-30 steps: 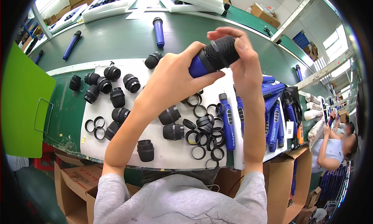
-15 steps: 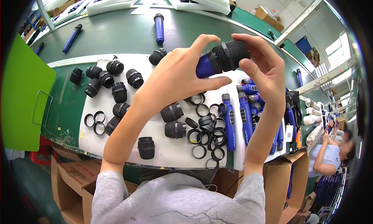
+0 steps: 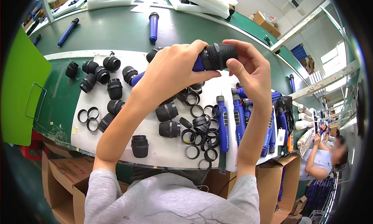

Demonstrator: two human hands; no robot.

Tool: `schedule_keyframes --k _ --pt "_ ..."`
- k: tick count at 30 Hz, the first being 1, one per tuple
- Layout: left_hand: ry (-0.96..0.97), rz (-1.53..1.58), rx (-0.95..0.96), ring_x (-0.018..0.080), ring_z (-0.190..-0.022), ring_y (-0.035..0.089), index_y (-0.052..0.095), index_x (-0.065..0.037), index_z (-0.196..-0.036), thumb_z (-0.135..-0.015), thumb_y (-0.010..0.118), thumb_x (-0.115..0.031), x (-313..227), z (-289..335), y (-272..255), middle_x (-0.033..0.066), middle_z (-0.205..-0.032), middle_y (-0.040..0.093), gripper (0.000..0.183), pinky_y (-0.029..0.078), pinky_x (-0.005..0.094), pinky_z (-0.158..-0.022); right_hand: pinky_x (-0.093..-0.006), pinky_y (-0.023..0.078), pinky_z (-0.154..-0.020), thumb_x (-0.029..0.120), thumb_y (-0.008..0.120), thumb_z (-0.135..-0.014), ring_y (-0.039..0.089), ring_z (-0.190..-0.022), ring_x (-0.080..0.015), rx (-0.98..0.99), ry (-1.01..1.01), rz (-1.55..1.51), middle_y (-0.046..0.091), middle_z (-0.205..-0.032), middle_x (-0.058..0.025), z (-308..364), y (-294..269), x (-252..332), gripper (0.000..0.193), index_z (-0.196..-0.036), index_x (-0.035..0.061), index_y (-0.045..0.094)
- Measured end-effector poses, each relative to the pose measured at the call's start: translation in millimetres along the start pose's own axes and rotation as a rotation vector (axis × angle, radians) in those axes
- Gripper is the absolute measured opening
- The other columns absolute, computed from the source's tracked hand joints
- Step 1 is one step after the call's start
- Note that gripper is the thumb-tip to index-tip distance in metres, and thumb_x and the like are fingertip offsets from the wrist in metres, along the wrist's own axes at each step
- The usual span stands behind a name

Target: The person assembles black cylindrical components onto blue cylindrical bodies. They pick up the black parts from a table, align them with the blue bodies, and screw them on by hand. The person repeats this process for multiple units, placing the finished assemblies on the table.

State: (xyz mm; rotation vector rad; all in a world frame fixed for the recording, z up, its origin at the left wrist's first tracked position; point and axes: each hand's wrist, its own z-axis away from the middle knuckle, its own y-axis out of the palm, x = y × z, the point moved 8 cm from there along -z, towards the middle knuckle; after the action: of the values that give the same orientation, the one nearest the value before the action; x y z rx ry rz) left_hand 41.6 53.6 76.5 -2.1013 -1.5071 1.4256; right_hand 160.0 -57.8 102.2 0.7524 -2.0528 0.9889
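Above the bench I hold a blue microphone with a black mesh head [image 3: 227, 56] in both hands. My left hand [image 3: 169, 68] is wrapped around the blue body, and the body's far end shows past it at the left. My right hand [image 3: 254, 70] is closed on the tip of the mesh head, thumb below and fingers over the top. A raised black band circles the mesh. Below lie several loose black mesh heads [image 3: 140, 146] and a pile of black rings [image 3: 201, 125] on a white sheet [image 3: 112, 136].
Several blue microphone bodies [image 3: 237, 117] without mesh heads lie at the right. Complete microphones [image 3: 154, 28] stand or lie on the green belt [image 3: 116, 28] beyond. A green panel [image 3: 23, 92] rises at the left. Cardboard boxes [image 3: 272, 181] are below the bench; a co-worker [image 3: 316, 160] sits at the right.
My left hand has closed more firmly around the microphone's body, whose end now shows at its left. The microphone has tipped nearer level. The whole view has shifted slightly.
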Motion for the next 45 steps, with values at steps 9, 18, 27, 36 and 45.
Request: schedule_keyframes --k 9,18,27,36,45 --pt "0.06 -0.039 0.003 0.0354 -0.079 0.069 0.062 -0.001 -0.107 -0.08 0.082 -0.031 -2 3 3 0.0163 -0.087 0.071 0.046 0.054 0.0428 -0.071 -0.0258 0.056 -0.077 0.024 0.077 -0.093 0.067 -0.089 -0.0126 -0.029 -0.055 0.016 0.071 -0.102 -0.0102 3 -3 11 0.043 -0.12 -0.0065 0.064" --pt "0.074 -0.083 -0.033 0.036 -0.077 0.069 0.058 -0.002 -0.105 -0.08 0.082 -0.032 -9 6 -5 0.0164 -0.087 0.069 0.045 0.054 0.0441 -0.068 -0.0243 0.054 -0.07 0.025 0.076 -0.093 0.066 -0.08 -0.0108 -0.077 -0.07 0.033 0.072 -0.096 -0.0093 2 -4 11 0.039 -0.114 -0.0064 0.066" --pt "0.063 -0.174 -0.051 0.0351 -0.075 0.069 0.057 -0.002 -0.102 -0.079 0.082 -0.033 -6 7 -3 0.0155 -0.086 0.069 0.046 0.054 0.0429 -0.066 -0.0194 0.046 -0.056 0.033 0.078 -0.092 0.059 -0.064 -0.0059 -0.139 0.01 0.057 0.068 -0.079 -0.0041 0 0 1 0.042 -0.106 -0.0053 0.068" --pt "0.043 -0.2 -0.035 0.0353 -0.075 0.07 0.057 -0.002 -0.101 -0.079 0.083 -0.033 -4 8 0 0.0156 -0.084 0.069 0.045 0.055 0.0425 -0.066 -0.0183 0.041 -0.047 0.038 0.08 -0.09 0.055 -0.053 -0.0048 -0.189 0.203 0.08 0.066 -0.07 -0.0043 1 -4 -13 0.044 -0.093 -0.0048 0.068" --pt "0.002 0.013 0.061 0.0365 -0.076 0.068 0.061 -0.003 -0.104 -0.08 0.082 -0.031 0 3 -4 0.0166 -0.085 0.069 0.043 0.053 0.0436 -0.07 -0.0297 0.056 -0.087 0.022 0.084 -0.083 0.066 -0.105 -0.0145 0.078 -0.122 -0.089 0.069 -0.117 -0.0114 -1 0 12 0.062 -0.135 -0.0025 0.06"
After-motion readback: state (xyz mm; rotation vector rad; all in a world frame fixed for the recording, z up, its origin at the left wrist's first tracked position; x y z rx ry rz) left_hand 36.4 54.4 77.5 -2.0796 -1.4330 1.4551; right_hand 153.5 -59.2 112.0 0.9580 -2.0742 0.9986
